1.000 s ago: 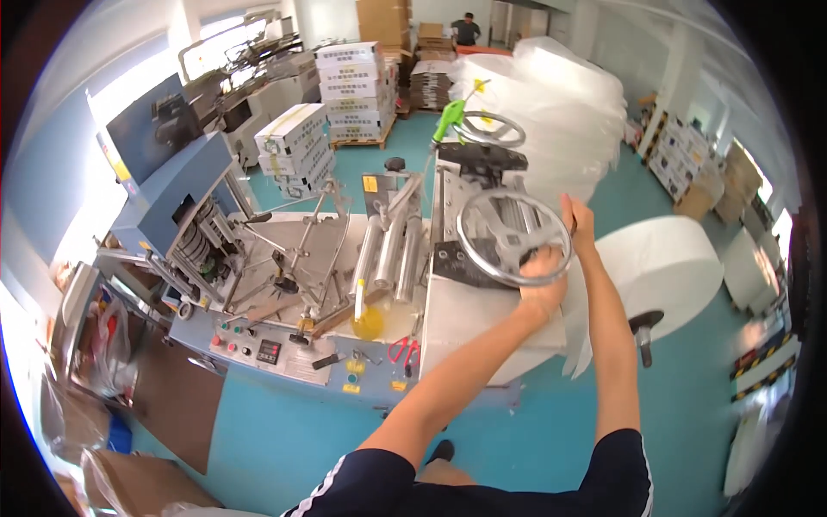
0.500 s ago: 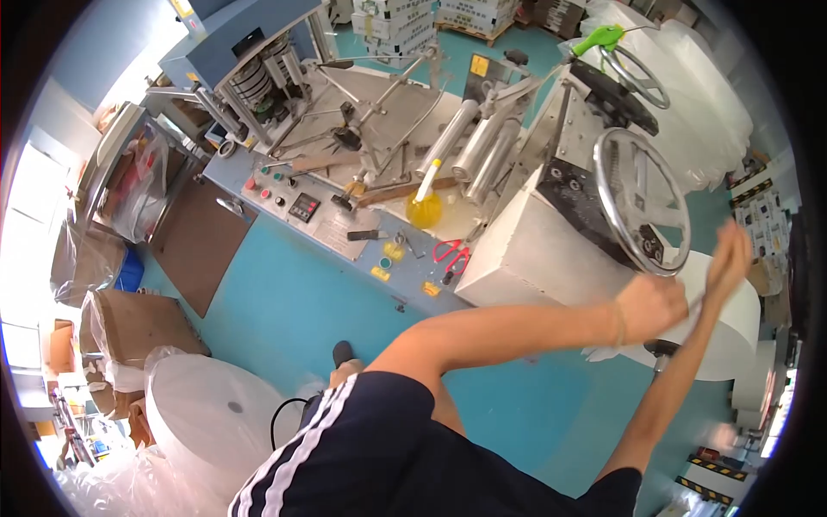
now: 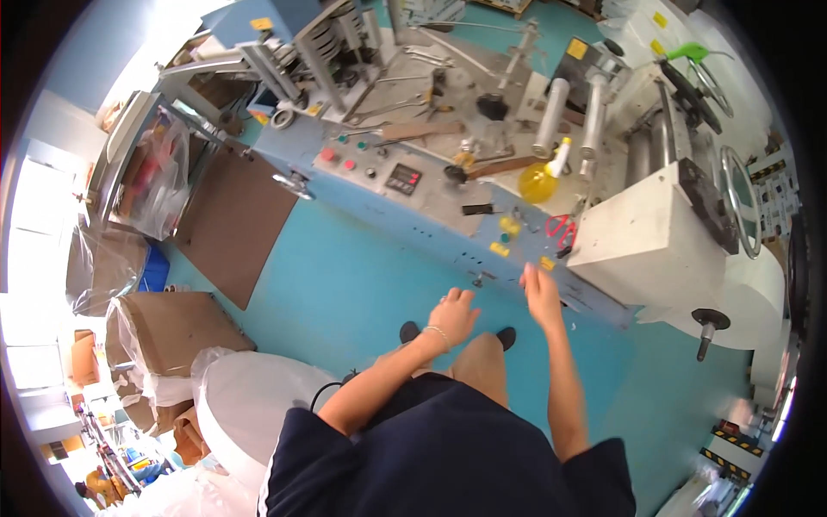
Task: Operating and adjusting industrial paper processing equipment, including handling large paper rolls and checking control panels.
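My left hand [image 3: 455, 315] hangs in the air in front of the machine's blue front panel [image 3: 379, 207], its fingers loosely bent and a little apart, nothing seen in it. A thin band circles that wrist. Further right, my right hand [image 3: 542, 297] is raised with fingers pointing up, close to the panel's lower edge and holding nothing visible. Past it on the machine top lie red-handled scissors [image 3: 561, 231], a yellow squeeze bottle [image 3: 538, 182] with a white spout, and a small black tool [image 3: 477, 209]. The handwheel [image 3: 741, 202] stands to the right, away from both hands.
Buttons and a lit display [image 3: 402, 178] sit on the panel. Wrenches [image 3: 388, 110] lie farther back. A white box-shaped housing [image 3: 633, 228] juts out at right, with a black knob [image 3: 711, 320] below. A large white roll [image 3: 258, 401] and cardboard box [image 3: 172, 332] stand left.
Both hands have come away from beside the handwheel, moving left and down in front of my body. My view has turned, so the machine appears shifted right.
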Available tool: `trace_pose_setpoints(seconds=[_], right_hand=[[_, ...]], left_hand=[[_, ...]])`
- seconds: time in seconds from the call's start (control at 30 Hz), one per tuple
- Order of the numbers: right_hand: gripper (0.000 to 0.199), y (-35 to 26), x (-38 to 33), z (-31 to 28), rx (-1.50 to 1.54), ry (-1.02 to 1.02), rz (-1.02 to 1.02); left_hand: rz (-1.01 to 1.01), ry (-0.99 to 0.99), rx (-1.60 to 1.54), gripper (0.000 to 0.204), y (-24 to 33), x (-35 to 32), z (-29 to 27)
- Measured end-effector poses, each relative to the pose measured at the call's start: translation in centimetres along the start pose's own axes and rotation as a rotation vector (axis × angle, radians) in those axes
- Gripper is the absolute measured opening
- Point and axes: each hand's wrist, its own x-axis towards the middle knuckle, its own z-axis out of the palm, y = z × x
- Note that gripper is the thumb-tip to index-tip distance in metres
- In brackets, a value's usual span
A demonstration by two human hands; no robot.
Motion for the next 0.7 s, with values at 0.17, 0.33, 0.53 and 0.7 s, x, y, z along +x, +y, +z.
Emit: trace_pose_setpoints(seconds=[0.17,0.33,0.53,0.7], right_hand=[[0.021,-2.0,8.9,7.8,-0.482,0.505,-0.157],[0.012,-9.6,8.5,17.0,-0.269,0.402,-0.361],[0.017,-12.8,9.7,34.2,0.024,-0.371,-0.223],[0.034,-15.6,19.0,46.8,0.55,-0.688,0.681]], left_hand=[[-0.103,-0.152,0.146,0.026,-12.2,-4.6,-8.0],[-0.32,-0.038,0.002,0.026,-21.2,-6.7,-11.2],[-0.512,0.051,-0.588,0.039,-27.0,-0.7,-18.0],[-0.865,0.376,-1.1,0.05,-35.1,7.6,-25.9]])
